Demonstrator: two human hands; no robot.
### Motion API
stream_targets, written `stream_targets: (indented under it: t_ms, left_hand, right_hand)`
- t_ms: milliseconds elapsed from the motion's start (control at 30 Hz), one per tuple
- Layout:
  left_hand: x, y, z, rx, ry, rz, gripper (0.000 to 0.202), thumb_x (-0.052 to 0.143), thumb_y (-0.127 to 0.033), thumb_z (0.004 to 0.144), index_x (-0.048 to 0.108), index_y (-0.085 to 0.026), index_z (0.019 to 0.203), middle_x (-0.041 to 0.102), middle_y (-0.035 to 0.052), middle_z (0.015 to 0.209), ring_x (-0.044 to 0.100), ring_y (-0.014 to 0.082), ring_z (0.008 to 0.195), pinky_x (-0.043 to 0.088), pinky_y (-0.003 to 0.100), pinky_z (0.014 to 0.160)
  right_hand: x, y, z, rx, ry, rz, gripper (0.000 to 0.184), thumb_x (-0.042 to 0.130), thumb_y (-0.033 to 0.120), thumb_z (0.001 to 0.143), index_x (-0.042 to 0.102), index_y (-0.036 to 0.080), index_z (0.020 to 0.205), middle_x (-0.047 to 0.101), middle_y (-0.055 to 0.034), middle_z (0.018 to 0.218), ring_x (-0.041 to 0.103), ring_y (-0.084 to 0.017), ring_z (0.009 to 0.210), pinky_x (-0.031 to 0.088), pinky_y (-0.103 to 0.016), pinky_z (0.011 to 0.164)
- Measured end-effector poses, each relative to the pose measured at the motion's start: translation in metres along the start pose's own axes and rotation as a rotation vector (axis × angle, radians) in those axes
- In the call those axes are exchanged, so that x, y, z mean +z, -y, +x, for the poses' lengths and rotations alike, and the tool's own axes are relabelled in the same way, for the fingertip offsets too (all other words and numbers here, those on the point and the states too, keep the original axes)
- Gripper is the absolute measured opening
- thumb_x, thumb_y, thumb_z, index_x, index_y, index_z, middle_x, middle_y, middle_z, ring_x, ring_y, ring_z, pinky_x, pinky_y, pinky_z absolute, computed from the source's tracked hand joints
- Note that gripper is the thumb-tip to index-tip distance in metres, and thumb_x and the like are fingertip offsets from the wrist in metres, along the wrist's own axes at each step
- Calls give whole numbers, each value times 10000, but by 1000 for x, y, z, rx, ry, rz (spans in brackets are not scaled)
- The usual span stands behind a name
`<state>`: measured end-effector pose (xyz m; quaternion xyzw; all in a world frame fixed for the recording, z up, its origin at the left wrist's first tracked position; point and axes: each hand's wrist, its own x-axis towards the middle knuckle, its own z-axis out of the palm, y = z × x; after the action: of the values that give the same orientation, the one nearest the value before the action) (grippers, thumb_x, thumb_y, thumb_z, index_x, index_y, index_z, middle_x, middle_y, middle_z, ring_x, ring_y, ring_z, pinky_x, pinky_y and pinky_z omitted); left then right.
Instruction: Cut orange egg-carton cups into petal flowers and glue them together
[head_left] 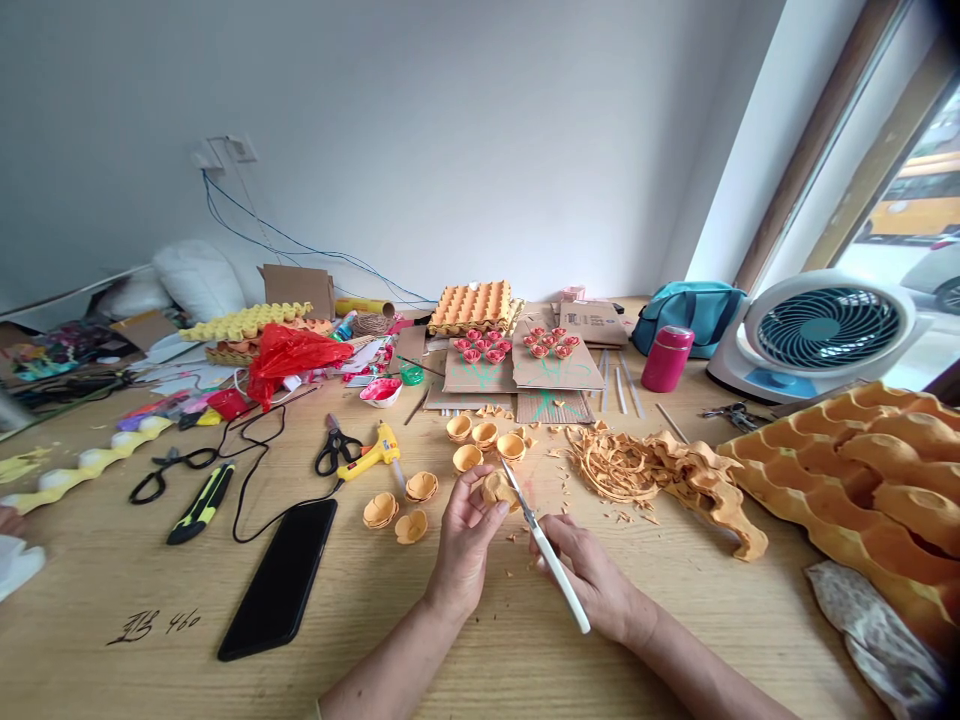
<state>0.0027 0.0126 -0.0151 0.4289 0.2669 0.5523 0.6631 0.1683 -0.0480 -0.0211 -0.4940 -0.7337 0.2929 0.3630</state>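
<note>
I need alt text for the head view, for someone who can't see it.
The right hand holds scissors to an orange cup in the left hand, over a wooden table. More cups stand nearby; scraps and an egg tray lie right.

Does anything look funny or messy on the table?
Yes. Black writing sits right on the tabletop, left of the phone, where paper would be more usual. Orange scraps also lie in a messy, tangled heap right of the cups.
</note>
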Motion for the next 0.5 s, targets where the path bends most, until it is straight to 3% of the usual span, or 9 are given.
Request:
stream_targets:
  t_ms: [500]
  left_hand:
    - [-7,0,5,10,-7,38,452,800,-268,756,615,-242,1168,718,38,1055,649,171,977,474,306,913]
  right_hand:
    - [4,-7,2,36,-70,-2,352,500,471,955,491,205,726,550,-1,707,485,-155,662,401,-286,640]
